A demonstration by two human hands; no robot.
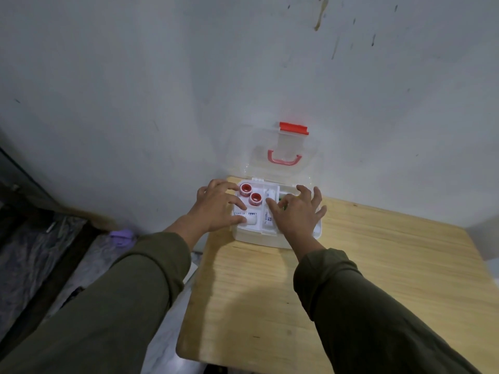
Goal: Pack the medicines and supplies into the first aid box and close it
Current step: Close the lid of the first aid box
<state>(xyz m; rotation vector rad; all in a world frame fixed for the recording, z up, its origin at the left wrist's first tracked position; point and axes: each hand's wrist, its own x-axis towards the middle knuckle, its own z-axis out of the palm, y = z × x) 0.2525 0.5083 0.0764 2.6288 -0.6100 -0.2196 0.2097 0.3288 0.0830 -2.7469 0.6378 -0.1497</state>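
A white first aid box [259, 240] stands open at the far left of a wooden table, its clear lid [286, 157] with a red handle and red latch leaning back against the wall. Inside lie two red-and-white tape rolls [251, 194], white packets [270, 220] and a white bandage roll [252, 220]. My left hand [216, 206] rests over the box's left side with fingers spread, the thumb touching the bandage roll. Over the right side, my right hand [299, 211] hovers with fingers spread, hiding a green item beneath it.
The wooden table [351, 279] stretches toward me and to the right. A grey wall [189, 76] rises directly behind the box. Left of the table, the floor holds a purple object [121, 237] and dark patterned material.
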